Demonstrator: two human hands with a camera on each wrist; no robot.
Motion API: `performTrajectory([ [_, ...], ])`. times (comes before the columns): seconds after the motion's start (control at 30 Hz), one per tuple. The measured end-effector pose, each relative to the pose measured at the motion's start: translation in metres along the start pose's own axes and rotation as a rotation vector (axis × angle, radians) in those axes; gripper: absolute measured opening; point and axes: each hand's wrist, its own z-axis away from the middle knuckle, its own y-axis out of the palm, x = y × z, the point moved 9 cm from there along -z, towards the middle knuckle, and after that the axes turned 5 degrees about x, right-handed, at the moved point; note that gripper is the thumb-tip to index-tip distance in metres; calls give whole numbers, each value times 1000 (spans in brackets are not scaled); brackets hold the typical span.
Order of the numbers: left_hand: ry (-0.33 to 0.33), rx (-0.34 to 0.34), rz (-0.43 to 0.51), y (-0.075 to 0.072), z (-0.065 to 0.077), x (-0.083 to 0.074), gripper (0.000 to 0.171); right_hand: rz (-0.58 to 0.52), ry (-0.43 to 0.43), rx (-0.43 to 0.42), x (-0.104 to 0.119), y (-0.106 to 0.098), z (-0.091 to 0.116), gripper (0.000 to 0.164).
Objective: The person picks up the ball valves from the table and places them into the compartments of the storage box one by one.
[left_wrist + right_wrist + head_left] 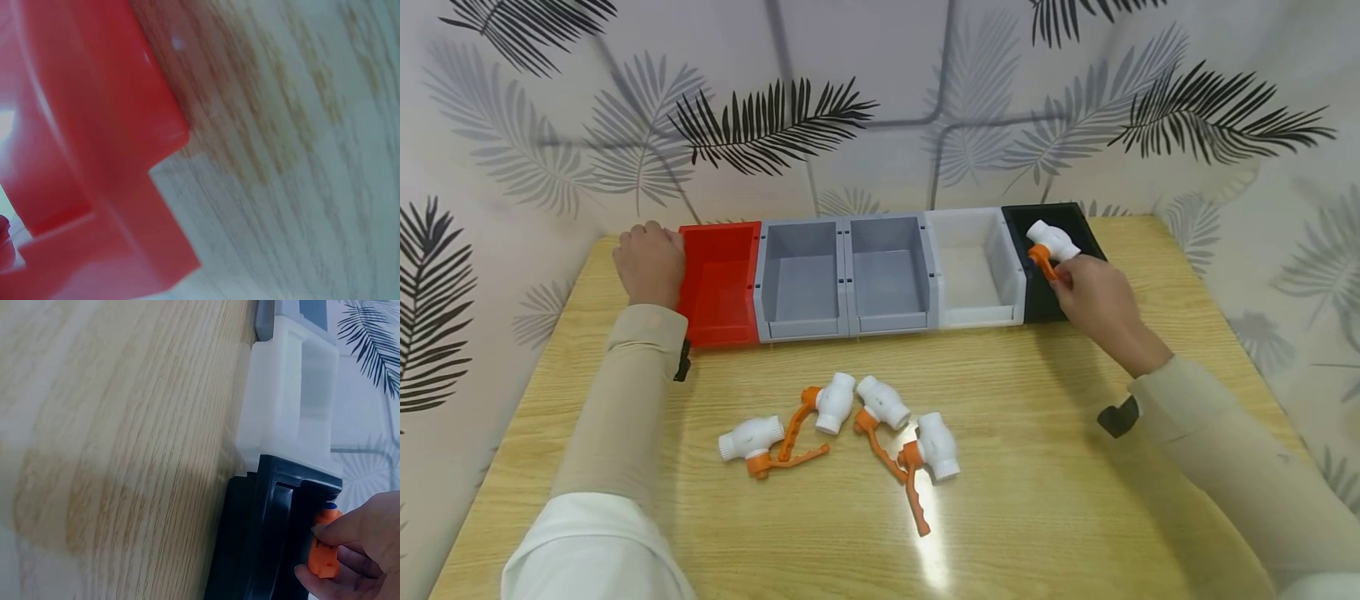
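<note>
My right hand (1101, 300) pinches the orange handle of a white PVC ball valve (1054, 240), held over the black bin (1088, 229). In the right wrist view, thumb and fingers close on that orange handle (324, 553), while the white body is hidden. At the other end of the row, my left hand (651, 262) has its fingers curled at the back left edge of the red bin (721, 329); its fingertips are mostly hidden. Several more white ball valves with orange handles, one a valve (752, 437) at the left, lie on the table in front of the bins.
Between the red and black bins stand two grey bins, a left one (803, 327) and a right one (891, 321), and a white bin (977, 315), all side by side. The wooden table (1037, 500) runs up to a leaf-patterned curtain (880, 158) behind.
</note>
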Motion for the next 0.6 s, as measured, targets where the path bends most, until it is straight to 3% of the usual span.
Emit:
performTrajectory([
  [0.6,-6,14,2,0,-1,2,46,-14,83,90,-14,31,-24,19],
])
